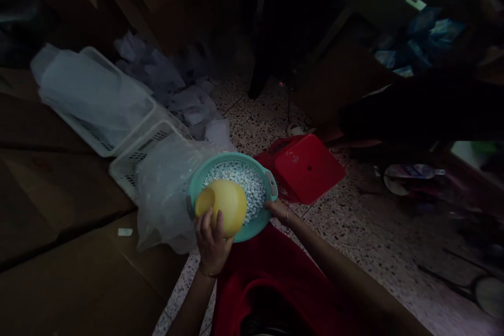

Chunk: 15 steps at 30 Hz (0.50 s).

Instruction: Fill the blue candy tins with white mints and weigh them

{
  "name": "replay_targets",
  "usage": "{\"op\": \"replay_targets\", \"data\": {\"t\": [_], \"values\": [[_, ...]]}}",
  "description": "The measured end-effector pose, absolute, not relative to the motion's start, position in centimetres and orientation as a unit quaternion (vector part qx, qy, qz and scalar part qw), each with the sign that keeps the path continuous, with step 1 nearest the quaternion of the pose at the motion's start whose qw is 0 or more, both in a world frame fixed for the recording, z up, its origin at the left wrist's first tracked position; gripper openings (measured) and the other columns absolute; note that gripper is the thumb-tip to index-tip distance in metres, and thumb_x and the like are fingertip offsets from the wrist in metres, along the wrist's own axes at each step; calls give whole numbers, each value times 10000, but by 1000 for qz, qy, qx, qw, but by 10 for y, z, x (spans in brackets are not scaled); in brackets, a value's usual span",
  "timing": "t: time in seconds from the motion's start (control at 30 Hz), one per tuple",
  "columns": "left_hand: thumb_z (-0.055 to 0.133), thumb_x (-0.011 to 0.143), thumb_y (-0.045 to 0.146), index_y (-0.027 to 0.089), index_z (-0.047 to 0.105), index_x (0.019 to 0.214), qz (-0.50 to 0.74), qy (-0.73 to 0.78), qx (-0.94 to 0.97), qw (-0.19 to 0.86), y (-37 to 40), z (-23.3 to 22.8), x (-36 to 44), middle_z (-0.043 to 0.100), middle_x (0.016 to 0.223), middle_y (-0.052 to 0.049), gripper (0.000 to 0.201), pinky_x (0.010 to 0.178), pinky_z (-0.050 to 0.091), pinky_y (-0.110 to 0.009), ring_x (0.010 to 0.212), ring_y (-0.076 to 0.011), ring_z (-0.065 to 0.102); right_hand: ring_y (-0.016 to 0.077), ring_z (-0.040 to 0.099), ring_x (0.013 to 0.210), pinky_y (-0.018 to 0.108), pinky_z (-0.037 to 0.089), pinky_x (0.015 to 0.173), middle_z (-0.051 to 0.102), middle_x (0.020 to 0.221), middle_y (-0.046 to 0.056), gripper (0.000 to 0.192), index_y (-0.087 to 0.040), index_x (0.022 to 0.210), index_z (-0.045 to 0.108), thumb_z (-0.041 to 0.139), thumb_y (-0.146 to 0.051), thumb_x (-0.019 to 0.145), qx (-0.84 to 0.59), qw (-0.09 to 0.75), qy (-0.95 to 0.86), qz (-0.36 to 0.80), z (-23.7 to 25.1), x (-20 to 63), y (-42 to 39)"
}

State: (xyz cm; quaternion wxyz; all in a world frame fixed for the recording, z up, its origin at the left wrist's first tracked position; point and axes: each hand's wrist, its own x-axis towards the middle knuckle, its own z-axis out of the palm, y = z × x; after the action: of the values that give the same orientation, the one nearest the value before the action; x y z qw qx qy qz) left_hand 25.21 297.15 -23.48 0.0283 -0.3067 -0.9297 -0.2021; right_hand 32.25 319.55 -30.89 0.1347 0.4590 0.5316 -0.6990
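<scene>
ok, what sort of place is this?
Probably a small packing workroom or storeroom, dimly lit: cardboard boxes line one side, white plastic crates hold clear bags, and a teal basin holds many small pale pieces.

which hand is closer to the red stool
Right: the right hand is at the rim of the teal basin, on the side toward the red stool. The left hand is farther off, on the yellow container.

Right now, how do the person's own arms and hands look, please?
The left hand wears a thin wristband, the right hand a thin silvery bracelet. Neither is gloved, and no sleeve shows on the forearms. Dim light hides finer detail.
</scene>
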Motion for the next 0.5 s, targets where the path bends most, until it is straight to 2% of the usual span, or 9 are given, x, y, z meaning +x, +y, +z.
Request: {"op": "replay_targets", "data": {"t": [0.07,0.13,0.27,0.33,0.4,0.5], "values": [[706,727,327,252,522,1185,-208,-917,-340,21,2963,-239,252,526,1204,-137,499,1056,356,-538,1179,-318,498,134,404,586,243,361,505,552,682,0,362,-176,861,550,512,-229,505,463,135,525,-701,-309,323,3196],[729,703,363,262,527,1149,-218,-916,-335,33,2956,-234,251,540,1171,-130,500,1048,365,-536,1153,-313,514,137,417,593,242,369,503,560,694,2,379,-180,881,547,514,-224,506,467,138,520,-702,-310,324,3197],[789,591,459,203,420,1296,-256,-940,-206,94,2944,-203,244,448,1288,-185,836,1053,355,-539,1235,-371,439,133,412,582,242,372,500,552,686,-3,400,-176,896,533,499,-228,500,476,149,515,-697,-314,326,3197],[756,617,460,186,337,1381,-313,-942,-84,87,2933,-192,235,389,1372,-182,913,1061,357,-524,1281,-374,397,135,416,588,244,373,505,562,704,7,426,-170,916,529,497,-238,497,476,152,517,-695,-315,327,3197],[664,692,437,206,322,1398,-393,-916,58,53,2916,-194,217,416,1382,-137,817,1036,397,-507,1260,-348,435,148,442,612,253,388,519,588,750,27,473,-165,960,529,504,-259,497,474,154,517,-696,-316,328,3196],[493,748,373,217,407,1327,-489,-836,247,2,2884,-215,179,542,1258,-76,606,946,476,-489,1153,-307,532,184,513,670,274,432,550,638,859,69,537,-157,1021,541,525,-285,500,472,149,517,-698,-316,331,3195]]}}
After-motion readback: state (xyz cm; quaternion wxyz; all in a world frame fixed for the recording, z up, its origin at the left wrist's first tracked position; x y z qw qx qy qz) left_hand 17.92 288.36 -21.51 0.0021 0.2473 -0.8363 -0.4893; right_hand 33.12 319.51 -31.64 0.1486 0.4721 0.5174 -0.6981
